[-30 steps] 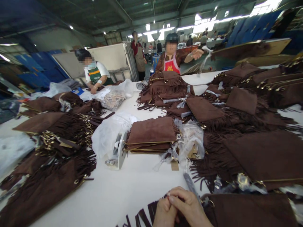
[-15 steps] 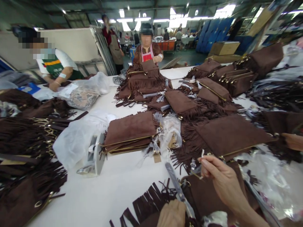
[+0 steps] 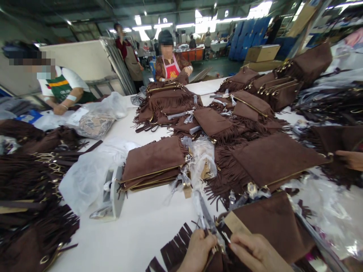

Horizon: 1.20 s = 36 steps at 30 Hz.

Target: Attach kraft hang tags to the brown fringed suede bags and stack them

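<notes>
At the bottom of the view my left hand (image 3: pixel 197 249) is closed on a plastic-wrapped strap (image 3: pixel 207 215) beside gold hardware on a brown fringed bag (image 3: pixel 176 245). Just to its right, my right hand (image 3: pixel 256 251) pinches a thin white tag string (image 3: pixel 226 237) between thumb and finger. A tan hang tag (image 3: pixel 236 223) lies above those fingers, partly over a flat brown pouch (image 3: pixel 269 219). The string's far end is hard to make out near the hardware.
Stacked brown pouches (image 3: pixel 154 158) lie ahead, near a grey tape dispenser (image 3: pixel 112 196) and a clear plastic bag (image 3: pixel 82 181). More fringed bags (image 3: pixel 215 122) are piled beyond. A co-worker's hand (image 3: pixel 351 158) is at the right edge. Other people work across the table.
My right hand has come down and left, close to my left hand, with the white string. The tan tag now shows flat over the pouch. My left hand's thumb and fingers now show around the strap.
</notes>
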Tool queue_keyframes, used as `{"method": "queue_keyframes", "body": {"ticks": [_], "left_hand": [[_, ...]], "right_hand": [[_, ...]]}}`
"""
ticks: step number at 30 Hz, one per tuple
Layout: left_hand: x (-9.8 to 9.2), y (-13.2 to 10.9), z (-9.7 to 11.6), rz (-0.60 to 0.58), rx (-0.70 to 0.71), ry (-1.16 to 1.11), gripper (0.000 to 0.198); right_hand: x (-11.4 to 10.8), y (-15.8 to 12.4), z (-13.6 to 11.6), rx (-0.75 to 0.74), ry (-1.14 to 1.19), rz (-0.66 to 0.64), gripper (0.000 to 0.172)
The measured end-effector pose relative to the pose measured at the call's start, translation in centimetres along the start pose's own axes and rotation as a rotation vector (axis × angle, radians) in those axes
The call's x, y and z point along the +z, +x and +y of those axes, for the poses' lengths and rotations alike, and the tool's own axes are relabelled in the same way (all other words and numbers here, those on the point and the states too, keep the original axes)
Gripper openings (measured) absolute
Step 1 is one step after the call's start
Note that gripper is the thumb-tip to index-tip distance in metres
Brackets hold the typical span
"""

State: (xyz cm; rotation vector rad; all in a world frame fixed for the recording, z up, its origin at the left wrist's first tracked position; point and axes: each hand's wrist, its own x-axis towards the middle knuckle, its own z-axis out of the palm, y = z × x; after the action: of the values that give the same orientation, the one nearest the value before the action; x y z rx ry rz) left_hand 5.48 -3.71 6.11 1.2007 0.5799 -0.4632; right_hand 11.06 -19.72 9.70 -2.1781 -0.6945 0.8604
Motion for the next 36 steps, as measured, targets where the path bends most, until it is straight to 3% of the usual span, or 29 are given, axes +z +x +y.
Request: {"method": "queue_keyframes", "body": {"ticks": [3, 8, 16, 30, 36], "left_hand": [[-0.1, 0.2, -0.1, -0.036, 0.009, -0.108, 0.013], [-0.8, 0.8, -0.6, 0.020, -0.065, -0.099, 0.008], [-0.7, 0.4, 0.3, 0.038, -0.090, -0.099, 0.009], [0.1, -0.6, 1.2, 0.014, -0.044, -0.108, 0.007], [-0.1, -0.3, 0.1, 0.041, -0.001, -0.044, 0.012]], "right_hand": [[1.8, 0.3, 0.9, 0.077, -0.055, -0.043, 0.027], [3.1, 0.1, 1.4, 0.148, -0.090, -0.094, 0.021], [3.1, 0.0, 1.1, 0.203, -0.160, -0.028, 0.020], [2.9, 0.8, 0.6, 0.189, -0.251, -0.059, 0.019], [3.1, 1.0, 0.8, 0.155, -0.135, -0.047, 0.019]]}}
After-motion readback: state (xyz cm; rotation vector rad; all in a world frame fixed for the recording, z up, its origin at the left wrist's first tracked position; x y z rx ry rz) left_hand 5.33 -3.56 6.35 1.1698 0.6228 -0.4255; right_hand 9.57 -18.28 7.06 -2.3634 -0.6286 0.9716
